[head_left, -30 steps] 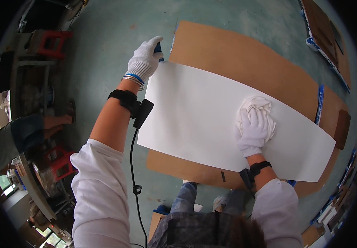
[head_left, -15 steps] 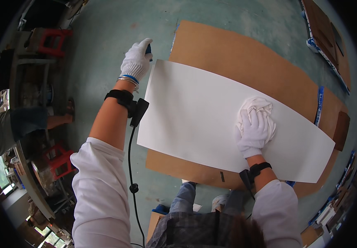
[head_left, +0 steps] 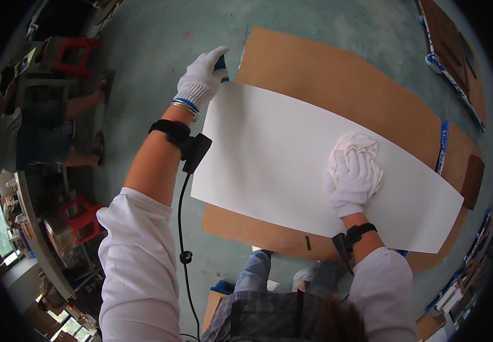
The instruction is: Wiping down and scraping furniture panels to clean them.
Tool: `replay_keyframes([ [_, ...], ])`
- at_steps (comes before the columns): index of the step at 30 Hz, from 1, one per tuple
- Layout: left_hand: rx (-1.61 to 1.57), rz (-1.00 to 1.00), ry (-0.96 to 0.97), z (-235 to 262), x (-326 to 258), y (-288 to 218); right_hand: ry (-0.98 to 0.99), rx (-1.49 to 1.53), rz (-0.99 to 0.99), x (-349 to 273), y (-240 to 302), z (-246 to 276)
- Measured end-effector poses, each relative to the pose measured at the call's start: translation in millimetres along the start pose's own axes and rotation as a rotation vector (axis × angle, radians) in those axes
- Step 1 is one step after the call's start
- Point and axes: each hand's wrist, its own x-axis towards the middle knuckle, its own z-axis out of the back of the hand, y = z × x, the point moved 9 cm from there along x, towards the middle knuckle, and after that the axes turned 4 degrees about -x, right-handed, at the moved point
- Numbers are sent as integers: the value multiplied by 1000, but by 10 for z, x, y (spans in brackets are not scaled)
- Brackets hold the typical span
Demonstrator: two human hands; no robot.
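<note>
A long white board (head_left: pixel 269 154) lies across a larger brown sheet (head_left: pixel 337 68). Toward its right half, my right hand (head_left: pixel 352 182) in a white knit glove presses on a crumpled white cloth (head_left: pixel 357 142), fingers laid over the folds. My left hand (head_left: pixel 202 77), also gloved in white, is just off the board's far left corner. Its fingers are curled, with a blue patch showing inside them; whether this is a held thing or the glove's palm, I cannot tell. Black straps with small devices sit round both forearms.
A black cable (head_left: pixel 181 228) hangs from the left forearm device. At the left, another person's legs (head_left: pixel 81 105) are beside red stools (head_left: pixel 80 219) and a workbench. A dark brown panel (head_left: pixel 449 45) lies at the far right, and a brown block (head_left: pixel 473 182) sits by the board's right end.
My left hand has shifted right and slightly farther away, closer to the board's corner. My right hand and the cloth have barely moved. More of the other person's legs now shows.
</note>
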Motion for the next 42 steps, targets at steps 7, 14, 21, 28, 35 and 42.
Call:
replay_keyframes([
  [7, 27, -129, 74, -277, -4, -305, -3, -13, -3, -23, -70, -55],
  [14, -51, -116, -46, -30, -7, -140, -12, -38, 2, 69, 42, -7],
  [21, 113, 74, 57, -19, -27, -105, -56, -57, 8, -25, -15, -1],
  [28, -5, 193, -64, 283, -117, 207, -10, -57, -24, -79, -55, -130],
  [35, -67, 175, -106, 319, -51, -61, 3, -20, -10, -32, -26, -90],
  [42, -155, 250, -193, 328, -82, 207, 22, -41, -20, -97, -105, -116],
])
